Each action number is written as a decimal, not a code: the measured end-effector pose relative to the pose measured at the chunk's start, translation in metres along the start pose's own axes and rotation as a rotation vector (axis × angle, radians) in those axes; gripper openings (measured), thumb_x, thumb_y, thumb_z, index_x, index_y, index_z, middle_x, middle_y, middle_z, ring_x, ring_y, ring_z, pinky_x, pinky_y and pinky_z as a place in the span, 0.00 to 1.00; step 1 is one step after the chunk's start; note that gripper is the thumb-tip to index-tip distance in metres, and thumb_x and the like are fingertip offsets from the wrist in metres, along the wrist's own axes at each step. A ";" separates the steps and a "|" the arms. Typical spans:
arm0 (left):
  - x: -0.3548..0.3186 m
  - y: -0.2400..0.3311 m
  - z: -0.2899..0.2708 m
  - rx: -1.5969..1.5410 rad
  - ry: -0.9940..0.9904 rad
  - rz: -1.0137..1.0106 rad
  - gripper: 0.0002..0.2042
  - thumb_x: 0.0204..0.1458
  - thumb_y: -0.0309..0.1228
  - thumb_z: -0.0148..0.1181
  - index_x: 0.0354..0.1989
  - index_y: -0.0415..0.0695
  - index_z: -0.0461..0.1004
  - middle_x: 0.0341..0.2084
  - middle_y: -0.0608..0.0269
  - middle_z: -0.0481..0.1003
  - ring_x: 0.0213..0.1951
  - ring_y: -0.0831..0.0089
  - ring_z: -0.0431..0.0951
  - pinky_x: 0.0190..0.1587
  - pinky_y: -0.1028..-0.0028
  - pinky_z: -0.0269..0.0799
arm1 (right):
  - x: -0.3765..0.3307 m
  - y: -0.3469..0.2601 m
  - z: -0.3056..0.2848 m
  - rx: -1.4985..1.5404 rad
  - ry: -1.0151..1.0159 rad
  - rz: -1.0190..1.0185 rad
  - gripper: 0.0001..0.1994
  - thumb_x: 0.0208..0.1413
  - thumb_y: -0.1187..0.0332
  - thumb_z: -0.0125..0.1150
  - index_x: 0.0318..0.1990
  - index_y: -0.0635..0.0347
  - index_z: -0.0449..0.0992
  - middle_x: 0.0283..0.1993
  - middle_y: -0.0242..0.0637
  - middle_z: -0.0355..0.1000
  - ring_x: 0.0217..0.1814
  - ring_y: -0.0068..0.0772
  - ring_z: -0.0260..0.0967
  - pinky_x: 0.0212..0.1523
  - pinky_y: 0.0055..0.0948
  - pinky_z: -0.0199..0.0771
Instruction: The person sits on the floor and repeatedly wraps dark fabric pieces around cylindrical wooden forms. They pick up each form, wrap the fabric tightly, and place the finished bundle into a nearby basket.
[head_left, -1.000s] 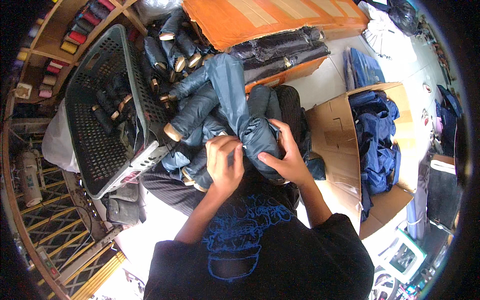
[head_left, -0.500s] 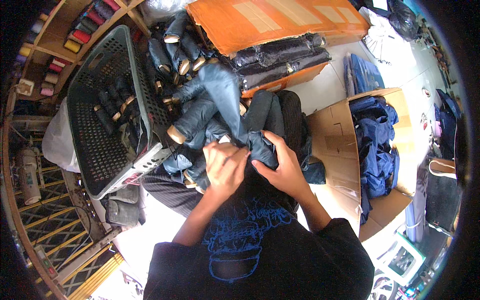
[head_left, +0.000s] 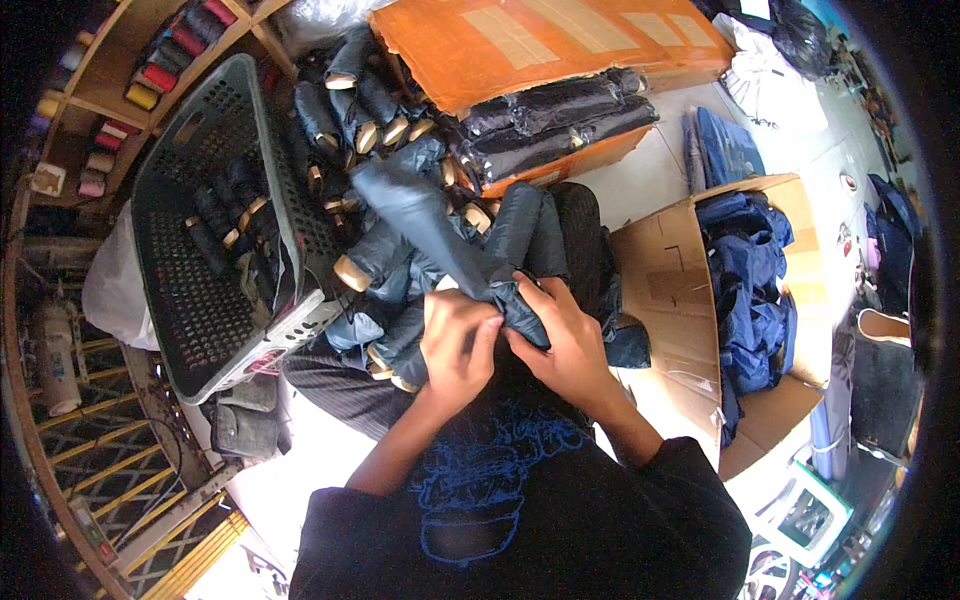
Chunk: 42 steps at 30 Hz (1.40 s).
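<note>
A dark navy piece of cloth (head_left: pixel 430 225) runs from the person's lap up and to the left, its near end bunched between both hands. The left hand (head_left: pixel 458 338) curls over that end from the left, fingers folded down onto the fabric in a tight grasp. The right hand (head_left: pixel 568 340) clamps the same bunch from the right, thumb and fingers wrapped closely around it, so the two hands touch at the fold.

Just beyond the hands, dark rolled bundles with tan ends (head_left: pixel 372 110) lie heaped, some touching the cloth. To the left of the grip a grey plastic laundry basket (head_left: pixel 180 300) sits tilted on its side, with more rolls inside. Farther away, past the heap, an orange cardboard box (head_left: pixel 520 40) carries folded black cloth in clear wrap (head_left: pixel 560 125) along its near edge. To the right of the hands an open brown cardboard box (head_left: pixel 660 290) holds blue garments (head_left: pixel 755 290). At the far left, wooden shelves (head_left: pixel 110 100) hold coloured thread spools (head_left: pixel 160 75). Below the hands the person's black shirt with a blue print (head_left: pixel 500 480) fills the view.
</note>
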<state>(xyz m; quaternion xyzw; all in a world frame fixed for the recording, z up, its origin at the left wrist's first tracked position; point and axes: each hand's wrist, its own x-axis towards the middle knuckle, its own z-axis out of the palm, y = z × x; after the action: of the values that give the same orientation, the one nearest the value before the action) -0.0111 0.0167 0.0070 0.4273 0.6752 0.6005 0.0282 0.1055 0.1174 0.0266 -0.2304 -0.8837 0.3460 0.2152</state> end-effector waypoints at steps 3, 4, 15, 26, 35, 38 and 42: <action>0.000 0.002 0.001 -0.035 0.053 -0.104 0.03 0.47 0.19 0.58 0.30 0.39 0.72 0.28 0.57 0.71 0.32 0.61 0.69 0.38 0.68 0.65 | 0.003 -0.004 -0.003 -0.053 -0.036 -0.032 0.29 0.44 0.67 0.64 0.57 0.53 0.65 0.42 0.46 0.65 0.36 0.51 0.71 0.33 0.42 0.74; 0.001 0.004 0.001 0.046 0.019 0.029 0.03 0.46 0.19 0.59 0.29 0.39 0.72 0.28 0.57 0.71 0.32 0.62 0.69 0.37 0.68 0.65 | 0.003 -0.004 -0.004 -0.046 -0.031 -0.028 0.29 0.44 0.67 0.64 0.57 0.53 0.65 0.42 0.46 0.65 0.37 0.51 0.71 0.33 0.42 0.74; -0.009 -0.016 -0.020 -0.493 0.087 -0.342 0.08 0.51 0.23 0.58 0.39 0.39 0.68 0.36 0.59 0.72 0.36 0.77 0.69 0.39 0.77 0.66 | 0.007 0.004 0.007 0.373 -0.060 -0.021 0.28 0.42 0.70 0.69 0.52 0.67 0.64 0.45 0.50 0.68 0.48 0.48 0.68 0.49 0.35 0.67; -0.008 -0.025 -0.014 -0.908 0.056 -0.544 0.34 0.49 0.50 0.61 0.57 0.37 0.60 0.51 0.58 0.68 0.53 0.67 0.68 0.57 0.66 0.63 | 0.010 -0.006 0.019 0.575 -0.065 0.033 0.29 0.45 0.66 0.70 0.53 0.63 0.63 0.51 0.53 0.67 0.54 0.49 0.67 0.53 0.36 0.67; -0.013 -0.014 -0.019 -0.854 0.095 -0.678 0.21 0.49 0.32 0.64 0.49 0.36 0.67 0.40 0.62 0.74 0.43 0.74 0.72 0.50 0.72 0.66 | 0.011 -0.007 0.027 0.611 -0.109 -0.024 0.23 0.44 0.71 0.71 0.47 0.67 0.67 0.48 0.48 0.70 0.52 0.36 0.69 0.52 0.31 0.66; -0.011 -0.013 -0.028 -0.752 0.062 -0.818 0.20 0.46 0.28 0.64 0.48 0.36 0.68 0.38 0.62 0.74 0.41 0.75 0.73 0.49 0.72 0.66 | 0.010 -0.006 0.032 0.764 -0.155 0.076 0.23 0.44 0.73 0.71 0.46 0.68 0.67 0.48 0.46 0.70 0.53 0.31 0.67 0.53 0.29 0.65; 0.004 -0.009 -0.034 -0.853 0.078 -0.626 0.26 0.41 0.25 0.66 0.51 0.35 0.67 0.44 0.57 0.73 0.45 0.72 0.73 0.50 0.72 0.67 | 0.016 -0.009 0.032 0.909 -0.228 0.100 0.21 0.45 0.75 0.70 0.46 0.67 0.67 0.50 0.43 0.69 0.55 0.29 0.65 0.54 0.28 0.63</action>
<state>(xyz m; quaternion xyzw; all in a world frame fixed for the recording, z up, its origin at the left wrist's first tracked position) -0.0378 -0.0065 0.0106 0.1333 0.4667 0.8002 0.3524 0.0732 0.1043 0.0153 -0.1155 -0.6483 0.7310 0.1789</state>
